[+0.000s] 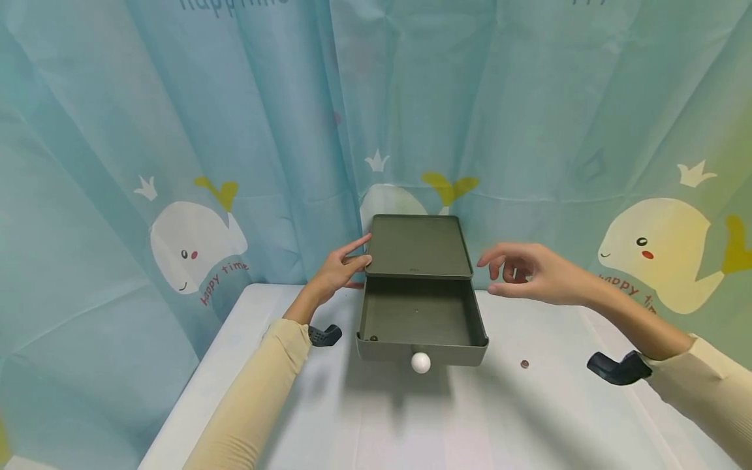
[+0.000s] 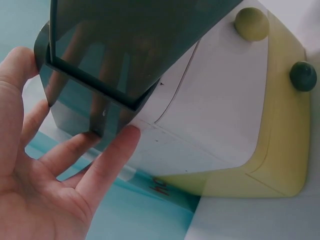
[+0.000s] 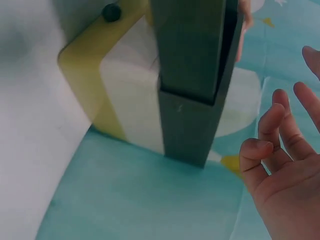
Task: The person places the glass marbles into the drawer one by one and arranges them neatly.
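Note:
A dark grey-green drawer (image 1: 423, 356) with a white knob (image 1: 420, 363) is pulled out from the top of a small cabinet (image 1: 417, 245). In its front left corner lies a small dark round thing (image 1: 373, 338). My left hand (image 1: 335, 277) touches the cabinet's left side with spread, nearly straight fingers; the left wrist view shows its thumb at the casing's edge and fingertips (image 2: 131, 134) against the side. To the right of the cabinet, my right hand (image 1: 529, 271) hovers apart from it, holding nothing, fingers loosely bent (image 3: 272, 120).
Below the grey-green level, the cabinet has a white drawer (image 2: 220, 105) with a yellow-green knob (image 2: 251, 24) and a yellow level (image 2: 285, 125) with a dark green knob (image 2: 303, 76). A small brown coin-like disc (image 1: 525, 364) lies on the white table (image 1: 411, 431). A whale-print curtain (image 1: 294, 130) hangs behind.

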Demonstrator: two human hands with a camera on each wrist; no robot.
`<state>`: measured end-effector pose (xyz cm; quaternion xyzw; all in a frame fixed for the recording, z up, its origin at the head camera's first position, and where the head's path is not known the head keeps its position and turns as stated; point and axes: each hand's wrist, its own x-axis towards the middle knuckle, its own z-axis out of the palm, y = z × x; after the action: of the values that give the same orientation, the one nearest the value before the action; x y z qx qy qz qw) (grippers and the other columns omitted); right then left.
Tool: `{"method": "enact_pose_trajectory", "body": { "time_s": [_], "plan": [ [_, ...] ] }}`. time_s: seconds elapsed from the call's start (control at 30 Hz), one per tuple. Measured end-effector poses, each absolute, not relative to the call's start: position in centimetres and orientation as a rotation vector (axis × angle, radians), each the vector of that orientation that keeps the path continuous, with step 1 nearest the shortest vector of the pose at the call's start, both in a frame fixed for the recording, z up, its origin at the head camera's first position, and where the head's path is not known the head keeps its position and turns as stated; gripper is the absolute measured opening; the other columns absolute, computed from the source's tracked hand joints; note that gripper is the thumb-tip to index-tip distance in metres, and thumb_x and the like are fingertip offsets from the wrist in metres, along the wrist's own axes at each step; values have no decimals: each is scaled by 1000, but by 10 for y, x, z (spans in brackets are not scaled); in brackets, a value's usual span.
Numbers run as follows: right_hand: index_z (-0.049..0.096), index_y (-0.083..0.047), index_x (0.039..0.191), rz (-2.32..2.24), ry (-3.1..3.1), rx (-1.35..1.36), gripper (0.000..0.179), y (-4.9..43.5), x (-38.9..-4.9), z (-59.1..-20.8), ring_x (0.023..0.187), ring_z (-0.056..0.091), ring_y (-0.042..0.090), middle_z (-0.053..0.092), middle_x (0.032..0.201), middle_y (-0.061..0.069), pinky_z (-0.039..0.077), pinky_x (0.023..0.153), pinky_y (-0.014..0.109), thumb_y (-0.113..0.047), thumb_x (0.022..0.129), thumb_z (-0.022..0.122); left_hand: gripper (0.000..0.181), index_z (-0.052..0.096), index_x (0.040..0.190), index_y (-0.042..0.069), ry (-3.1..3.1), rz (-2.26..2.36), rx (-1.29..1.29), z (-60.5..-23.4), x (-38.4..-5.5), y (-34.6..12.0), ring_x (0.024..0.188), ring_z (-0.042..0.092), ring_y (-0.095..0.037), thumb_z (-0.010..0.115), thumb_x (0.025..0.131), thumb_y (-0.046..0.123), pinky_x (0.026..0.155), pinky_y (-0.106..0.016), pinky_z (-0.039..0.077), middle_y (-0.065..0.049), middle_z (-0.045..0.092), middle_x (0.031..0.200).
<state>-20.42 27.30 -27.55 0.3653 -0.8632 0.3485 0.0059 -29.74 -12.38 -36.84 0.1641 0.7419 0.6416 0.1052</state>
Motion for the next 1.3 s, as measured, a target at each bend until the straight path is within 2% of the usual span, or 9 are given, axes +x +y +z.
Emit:
{"method": "enact_pose_trajectory", "body": {
  "time_s": [0.23,0.77,0.93,1.3],
  "plan": [
    [67,-22,120,1100,-2707,1079,32,300,-199,-290,63,59,16,62,85,-1,51,59,28,-12,92,79,59,41,159,33,2199,1878,471,-370,-297,-124,134,50,-39,63,104,30,93,-55,57,-18,52,151],
    [67,-19,122,1087,-2684,958,35,329,-188,-317,71,63,14,64,93,-3,51,60,27,-9,91,79,60,40,160,32,2188,1892,464,-372,-295,-127,134,50,-38,63,104,28,92,-55,57,-19,51,152],
    [67,-16,122,1115,-2670,924,34,336,-186,-336,74,63,13,63,92,-3,51,60,27,-6,91,78,60,40,160,33,2195,1889,465,-371,-295,-126,134,50,-38,63,105,29,92,-55,57,-18,51,152],
    [66,-17,121,1160,-2693,733,33,356,-181,-392,68,63,14,64,87,-1,49,58,26,-10,91,79,59,41,159,33,2193,1891,475,-367,-296,-124,133,51,-38,63,104,29,92,-56,57,-18,52,150]
  ]
}}
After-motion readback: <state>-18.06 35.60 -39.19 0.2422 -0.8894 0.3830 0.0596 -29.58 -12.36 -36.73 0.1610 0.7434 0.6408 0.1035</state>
